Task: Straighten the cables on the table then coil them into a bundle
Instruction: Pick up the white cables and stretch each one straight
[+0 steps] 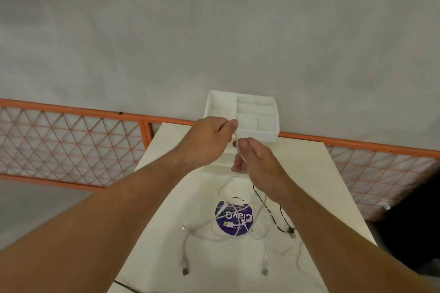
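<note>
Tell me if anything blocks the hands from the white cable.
Nothing visible does: the left hand and right hand both pinch the white cable. Below, its slack lies among other white cables and a black cable on the table, which might snag.

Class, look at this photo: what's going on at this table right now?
A person stands over a pale table, working on a white cable. The left hand pinches it higher up, the right hand grips it just below, and its slack trails down to the tabletop. Other white cables and a black cable lie loose around a purple round label, not yet coiled. A white divided tray sits at the far edge.
</note>
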{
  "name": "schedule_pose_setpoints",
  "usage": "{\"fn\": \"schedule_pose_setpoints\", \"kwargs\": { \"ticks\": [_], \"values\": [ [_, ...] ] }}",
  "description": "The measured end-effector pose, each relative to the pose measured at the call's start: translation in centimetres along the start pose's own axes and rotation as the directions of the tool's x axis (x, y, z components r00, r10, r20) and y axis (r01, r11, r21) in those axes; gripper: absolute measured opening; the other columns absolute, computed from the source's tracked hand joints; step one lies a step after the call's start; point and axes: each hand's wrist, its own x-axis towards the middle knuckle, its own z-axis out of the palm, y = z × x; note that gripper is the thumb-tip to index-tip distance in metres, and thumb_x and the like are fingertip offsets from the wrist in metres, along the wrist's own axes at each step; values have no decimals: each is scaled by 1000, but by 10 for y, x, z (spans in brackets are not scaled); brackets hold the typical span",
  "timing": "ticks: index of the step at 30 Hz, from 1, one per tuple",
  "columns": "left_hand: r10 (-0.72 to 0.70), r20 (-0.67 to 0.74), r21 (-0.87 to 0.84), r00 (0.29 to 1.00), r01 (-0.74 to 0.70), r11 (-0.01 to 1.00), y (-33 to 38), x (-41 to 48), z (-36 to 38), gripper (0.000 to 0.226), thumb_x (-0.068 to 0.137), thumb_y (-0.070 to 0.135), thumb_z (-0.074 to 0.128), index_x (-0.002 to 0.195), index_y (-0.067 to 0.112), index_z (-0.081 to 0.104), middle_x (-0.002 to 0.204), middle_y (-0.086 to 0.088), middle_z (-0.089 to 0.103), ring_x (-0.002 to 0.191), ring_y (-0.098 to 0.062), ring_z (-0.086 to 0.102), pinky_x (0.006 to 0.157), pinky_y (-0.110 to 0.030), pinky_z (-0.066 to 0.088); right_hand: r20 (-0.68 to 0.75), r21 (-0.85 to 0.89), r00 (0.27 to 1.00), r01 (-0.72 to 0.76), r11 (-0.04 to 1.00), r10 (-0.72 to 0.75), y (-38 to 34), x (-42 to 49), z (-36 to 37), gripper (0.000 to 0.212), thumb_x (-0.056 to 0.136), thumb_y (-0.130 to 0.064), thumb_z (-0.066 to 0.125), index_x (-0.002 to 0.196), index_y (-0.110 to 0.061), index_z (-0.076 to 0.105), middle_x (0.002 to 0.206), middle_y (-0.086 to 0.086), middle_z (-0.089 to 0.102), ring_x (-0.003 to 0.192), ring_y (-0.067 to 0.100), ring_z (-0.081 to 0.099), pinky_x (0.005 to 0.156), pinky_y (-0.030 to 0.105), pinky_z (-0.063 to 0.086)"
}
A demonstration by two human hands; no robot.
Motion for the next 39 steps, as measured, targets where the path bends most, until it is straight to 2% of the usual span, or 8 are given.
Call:
{"fn": "schedule_pose_setpoints", "kwargs": {
  "ticks": [4, 8, 10, 14, 17, 21, 28, 39],
  "values": [
    [35, -28, 12, 999, -34, 999, 11, 2, -25, 46, 99, 37, 42, 68, 6, 54, 47, 13, 42, 44, -4, 38, 43, -13, 31, -29, -190, 990, 133, 973, -141, -35, -1, -20, 36, 100, -39, 43, 86, -14, 65, 49, -19, 48, 48, -2, 44, 54, 11, 35],
    [132, 60, 176, 989, -140, 974, 22, 0, -46, 44, 100, 41, 38, 70, 14, 55, 62, 10, 51, 58, -7, 47, 58, -21, 40, -1, -390, 969, 229, 892, -249, -68, 1, -44, 50, 93, -48, 50, 64, -8, 50, 53, -10, 36, 48, 6, 33, 48, 18, 30],
    [181, 131, 281, 975, -212, 936, 26, 0, -54, 44, 101, 43, 34, 72, 16, 54, 68, 5, 57, 64, -13, 53, 64, -28, 45, 24, -498, 965, 238, 834, -261, -82, 3, -56, 51, 92, -52, 51, 58, -15, 41, 54, -8, 34, 49, 10, 32, 49, 22, 30],
    [222, 199, 651, 954, -298, 699, 39, 3, -55, 37, 101, 42, 29, 77, 19, 45, 76, 1, 55, 73, -24, 56, 70, -40, 49, 44, -769, 973, 178, 614, -227, -105, 3, -68, 54, 90, -61, 45, 56, -20, 42, 58, -5, 46, 56, 17, 45, 54, 30, 35],
    [245, 120, 793, 962, -242, 560, 50, 3, -44, 33, 102, 40, 28, 82, 20, 45, 79, 0, 52, 72, -25, 54, 65, -35, 44, 6, -870, 984, 94, 484, -179, -112, 4, -65, 51, 93, -60, 37, 61, -21, 45, 69, -1, 53, 63, 19, 51, 55, 30, 36],
    [222, 61, 889, 973, -154, 431, 51, -1, -23, 35, 104, 37, 28, 101, 17, 57, 88, -4, 58, 67, -23, 45, 61, -32, 34, -52, -910, 990, 6, 415, -130, -108, 3, -59, 50, 95, -58, 35, 63, -21, 46, 72, -2, 52, 62, 17, 50, 54, 29, 35],
    [204, -11, 887, 979, -84, 454, 36, -7, -14, 36, 103, 39, 29, 105, 19, 59, 91, -2, 64, 76, -23, 61, 62, -30, 36, -84, -909, 989, -26, 417, -120, -93, -9, -63, 49, 97, -55, 29, 62, -23, 40, 70, -4, 49, 70, 22, 54, 62, 31, 40],
    [174, -123, 828, 977, 4, 561, -2, -16, -66, 31, 103, 41, 23, 84, 23, 40, 71, 6, 48, 65, -22, 50, 61, -31, 38, -171, -914, 973, -98, 394, -155, -88, -24, -97, 51, 97, -57, 25, 63, -23, 40, 71, -3, 53, 72, 22, 55, 64, 32, 41]
  ]
}}
